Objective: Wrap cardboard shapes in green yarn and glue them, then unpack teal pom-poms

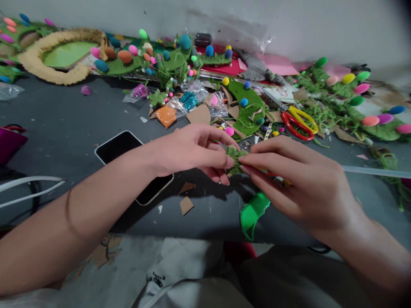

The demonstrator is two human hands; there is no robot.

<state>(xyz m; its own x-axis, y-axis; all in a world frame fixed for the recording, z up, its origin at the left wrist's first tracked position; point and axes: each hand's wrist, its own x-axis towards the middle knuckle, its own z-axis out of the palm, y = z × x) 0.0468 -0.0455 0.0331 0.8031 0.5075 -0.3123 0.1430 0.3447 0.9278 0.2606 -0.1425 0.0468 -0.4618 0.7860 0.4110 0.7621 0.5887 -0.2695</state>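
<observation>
Between my two hands is a small green yarn-wrapped piece [235, 159]. My left hand [199, 152] pinches its left side between thumb and fingers. From the right, the fingertips of my right hand [298, 175] close on its other side. Under my left wrist lies a phone [120, 145] with a dark screen, partly covered by the forearm. A green plastic tool [255, 214] with a toothed edge rests just below my right fingers, near the table's front edge. Behind my right hand are scissors [298, 122] with red and yellow handles.
Green yarn pieces with coloured balls [138, 60] line the back by the wall. A tan curved form [53, 55] lies back left. Small bags of orange [166, 115] and blue material [189, 100] sit mid-table among cardboard scraps [199, 114]. A white cable [32, 182] is at left.
</observation>
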